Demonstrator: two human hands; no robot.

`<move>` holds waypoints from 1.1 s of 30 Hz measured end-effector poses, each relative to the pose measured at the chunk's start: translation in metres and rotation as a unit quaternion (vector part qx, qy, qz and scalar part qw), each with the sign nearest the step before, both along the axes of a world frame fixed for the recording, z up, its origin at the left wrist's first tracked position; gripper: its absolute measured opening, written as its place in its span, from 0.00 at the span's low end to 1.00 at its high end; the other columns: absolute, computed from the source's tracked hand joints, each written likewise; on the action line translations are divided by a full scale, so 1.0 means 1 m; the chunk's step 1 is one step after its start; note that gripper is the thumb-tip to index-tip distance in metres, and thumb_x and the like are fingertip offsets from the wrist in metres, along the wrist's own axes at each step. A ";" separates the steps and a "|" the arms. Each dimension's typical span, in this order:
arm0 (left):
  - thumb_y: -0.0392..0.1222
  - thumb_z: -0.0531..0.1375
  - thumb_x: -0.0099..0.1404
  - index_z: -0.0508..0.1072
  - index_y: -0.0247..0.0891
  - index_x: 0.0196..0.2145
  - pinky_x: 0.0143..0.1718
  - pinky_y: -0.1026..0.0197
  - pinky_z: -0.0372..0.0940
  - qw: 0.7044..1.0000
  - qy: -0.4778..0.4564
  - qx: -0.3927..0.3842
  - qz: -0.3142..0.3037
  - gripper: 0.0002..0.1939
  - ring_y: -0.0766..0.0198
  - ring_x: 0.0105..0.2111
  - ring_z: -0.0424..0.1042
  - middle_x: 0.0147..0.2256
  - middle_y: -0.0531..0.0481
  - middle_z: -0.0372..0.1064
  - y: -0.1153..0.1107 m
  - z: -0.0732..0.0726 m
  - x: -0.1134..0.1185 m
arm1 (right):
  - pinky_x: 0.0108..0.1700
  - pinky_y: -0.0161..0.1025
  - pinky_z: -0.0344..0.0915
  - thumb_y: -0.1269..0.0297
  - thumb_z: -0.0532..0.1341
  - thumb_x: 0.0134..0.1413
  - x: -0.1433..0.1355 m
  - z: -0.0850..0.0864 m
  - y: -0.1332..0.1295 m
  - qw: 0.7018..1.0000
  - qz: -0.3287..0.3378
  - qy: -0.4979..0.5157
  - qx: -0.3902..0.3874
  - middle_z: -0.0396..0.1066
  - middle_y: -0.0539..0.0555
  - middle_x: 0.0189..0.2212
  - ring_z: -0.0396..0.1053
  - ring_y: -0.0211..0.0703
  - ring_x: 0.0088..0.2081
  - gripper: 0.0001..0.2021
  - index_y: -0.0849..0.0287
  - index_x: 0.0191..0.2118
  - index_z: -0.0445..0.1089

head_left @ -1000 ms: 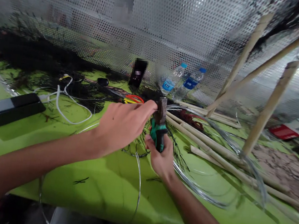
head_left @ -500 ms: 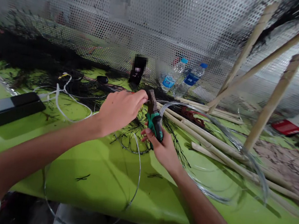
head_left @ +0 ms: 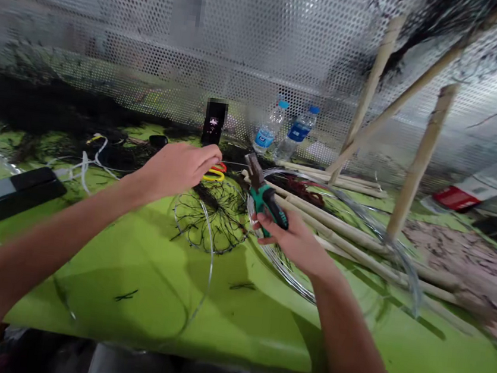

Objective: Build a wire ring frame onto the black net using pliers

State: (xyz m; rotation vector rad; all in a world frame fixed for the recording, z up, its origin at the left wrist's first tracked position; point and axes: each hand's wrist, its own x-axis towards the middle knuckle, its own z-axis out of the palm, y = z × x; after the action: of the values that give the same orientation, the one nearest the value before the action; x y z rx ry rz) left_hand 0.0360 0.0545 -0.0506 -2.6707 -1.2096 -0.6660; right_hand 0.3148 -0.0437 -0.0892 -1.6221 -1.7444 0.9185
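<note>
My right hand [head_left: 296, 240] grips a pair of pliers [head_left: 268, 204] with green and black handles, jaws pointing up and left. My left hand [head_left: 174, 169] is closed in a pinch, apart from the pliers, on what looks like a thin silvery wire [head_left: 235, 163]; its fingertips are partly hidden. Just beyond those fingers lie yellow and red scissor-like handles [head_left: 214, 173]. Between the hands, a ring of wire with dark twigs [head_left: 216, 216] rests on the green table [head_left: 152, 283]. A coil of silvery wire [head_left: 286, 268] lies under my right hand.
Bamboo poles [head_left: 350, 237] lie to the right, with upright poles [head_left: 421, 164] behind. Two water bottles [head_left: 269, 130] and a dark phone-like object [head_left: 214, 124] stand by the perforated metal sheet [head_left: 247, 42]. A black box [head_left: 9, 195] and white cable [head_left: 84, 171] are at left.
My hands have moved apart: the left to the left, the right with the pliers slightly right. The twig ring and the yellow handles are now more exposed. The view has shifted right.
</note>
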 end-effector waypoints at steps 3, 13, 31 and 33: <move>0.45 0.49 0.79 0.77 0.39 0.51 0.31 0.61 0.58 0.998 0.038 -0.013 -0.051 0.18 0.61 0.31 0.76 0.36 0.47 0.81 0.023 -0.004 0.003 | 0.33 0.44 0.75 0.46 0.59 0.65 0.031 0.010 0.008 0.992 -0.053 -0.114 0.005 0.77 0.57 0.36 0.77 0.53 0.38 0.17 0.55 0.45 0.71; 0.45 0.49 0.81 0.78 0.40 0.48 0.39 0.63 0.63 0.980 0.056 -0.043 -0.186 0.18 0.62 0.42 0.79 0.46 0.50 0.81 0.005 -0.051 0.021 | 0.39 0.52 0.65 0.51 0.70 0.54 0.058 -0.005 0.021 0.902 -0.150 -0.406 0.003 0.79 0.68 0.34 0.76 0.73 0.41 0.15 0.60 0.37 0.79; 0.44 0.53 0.80 0.79 0.39 0.47 0.35 0.63 0.59 0.957 -0.019 -0.119 -0.265 0.15 0.65 0.35 0.76 0.41 0.50 0.80 -0.014 -0.058 0.031 | 0.33 0.36 0.64 0.58 0.62 0.67 -0.006 -0.016 0.008 0.986 0.140 0.024 0.082 0.72 0.49 0.27 0.67 0.39 0.29 0.10 0.58 0.38 0.75; 0.45 0.52 0.80 0.79 0.39 0.47 0.37 0.63 0.61 0.947 -0.036 -0.148 -0.284 0.15 0.65 0.36 0.76 0.41 0.49 0.80 -0.015 -0.055 0.032 | 0.34 0.37 0.66 0.55 0.61 0.67 0.000 -0.016 0.013 0.982 0.165 0.043 0.078 0.72 0.50 0.27 0.69 0.40 0.30 0.12 0.57 0.37 0.74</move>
State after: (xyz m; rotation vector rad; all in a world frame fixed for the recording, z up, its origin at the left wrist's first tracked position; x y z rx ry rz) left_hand 0.0682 0.0396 -0.1052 -3.3131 -0.5664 -0.6948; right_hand 0.3152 -0.0303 -0.1056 -1.1973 -2.0061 0.9569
